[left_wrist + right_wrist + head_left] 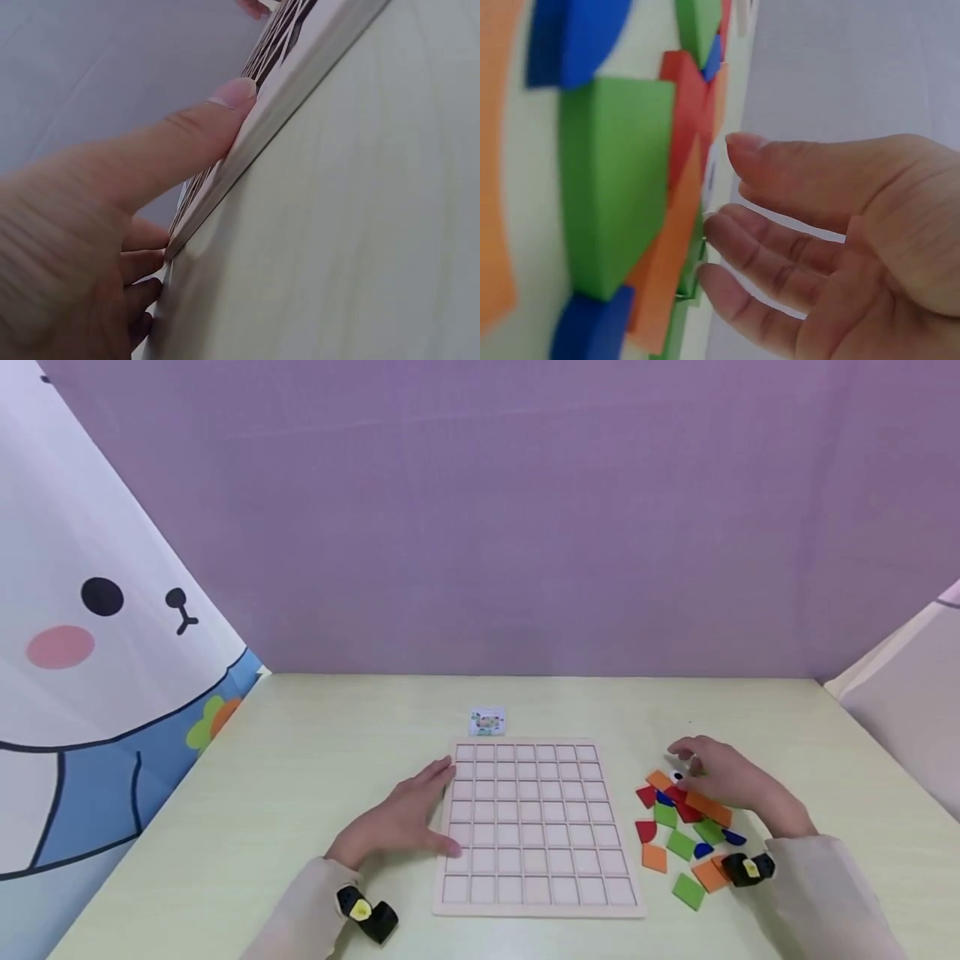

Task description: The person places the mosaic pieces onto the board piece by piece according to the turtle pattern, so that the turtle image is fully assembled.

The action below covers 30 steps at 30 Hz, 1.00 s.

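Observation:
A pale wooden grid board [538, 911] with rows of square recesses lies flat on the table. My left hand [408, 814] rests at its left edge, thumb on top of the rim and the other fingers spread along the side; the left wrist view shows this thumb [191, 139] close up. Over a heap of coloured pieces to the board's right is my right hand [723, 772], fingers loosely bent. In the right wrist view its thumb and fingertips are apart, close to an orange piece [664, 277] and a green piece [622, 180]. Nothing shows gripped; the palm hides some pieces.
Around the heap lie red [646, 831], blue [703, 851] and more green pieces [688, 891], some overlapping. A round white piece with a black dot [677, 776] sits by the right hand. Behind the board is a small picture card [487, 722]. A purple cloth [525, 527] hangs behind the table.

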Each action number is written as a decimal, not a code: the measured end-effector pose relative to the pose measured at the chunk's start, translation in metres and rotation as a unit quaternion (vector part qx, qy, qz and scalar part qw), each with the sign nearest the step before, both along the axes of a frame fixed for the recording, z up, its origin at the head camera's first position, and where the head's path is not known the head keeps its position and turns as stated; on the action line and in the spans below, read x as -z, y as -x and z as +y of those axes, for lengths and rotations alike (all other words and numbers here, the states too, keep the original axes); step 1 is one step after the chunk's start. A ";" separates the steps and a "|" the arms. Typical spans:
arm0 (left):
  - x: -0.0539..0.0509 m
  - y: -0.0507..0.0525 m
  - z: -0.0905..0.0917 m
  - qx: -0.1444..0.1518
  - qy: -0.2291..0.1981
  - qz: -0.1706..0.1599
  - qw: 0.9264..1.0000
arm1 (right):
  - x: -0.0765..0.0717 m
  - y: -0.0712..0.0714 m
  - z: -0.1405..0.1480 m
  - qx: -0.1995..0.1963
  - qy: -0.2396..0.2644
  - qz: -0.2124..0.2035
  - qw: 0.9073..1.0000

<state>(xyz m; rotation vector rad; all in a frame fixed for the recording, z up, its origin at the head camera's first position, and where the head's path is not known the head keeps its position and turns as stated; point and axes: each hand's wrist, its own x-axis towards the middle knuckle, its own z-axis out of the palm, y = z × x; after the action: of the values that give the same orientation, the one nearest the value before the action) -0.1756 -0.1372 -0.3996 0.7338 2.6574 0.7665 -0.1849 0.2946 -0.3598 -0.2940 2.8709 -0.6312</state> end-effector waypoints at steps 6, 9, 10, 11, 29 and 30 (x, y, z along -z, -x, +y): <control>0.004 0.000 0.001 0.011 -0.002 -0.015 1.000 | 0.007 0.001 0.004 -0.002 -0.007 0.008 1.000; 0.002 0.000 0.000 0.007 0.001 -0.019 1.000 | 0.009 0.002 0.003 0.000 -0.007 0.011 1.000; 0.001 0.000 0.000 0.006 0.003 -0.019 1.000 | 0.009 0.002 0.003 0.001 -0.007 0.011 1.000; 0.000 0.000 0.000 0.005 0.003 -0.020 1.000 | 0.008 0.002 0.002 0.002 -0.009 0.010 1.000; 0.001 0.000 -0.002 0.001 0.010 -0.022 1.000 | 0.006 0.003 -0.002 0.006 0.006 -0.012 1.000; 0.001 0.000 -0.002 0.000 0.011 -0.022 1.000 | 0.006 0.003 -0.003 0.006 0.006 -0.012 1.000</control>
<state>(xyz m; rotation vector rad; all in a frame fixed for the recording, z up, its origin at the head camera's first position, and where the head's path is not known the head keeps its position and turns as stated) -0.1758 -0.1396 -0.4003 0.7048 2.6224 0.7435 -0.1881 0.2921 -0.3657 -0.2698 2.8477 -0.6511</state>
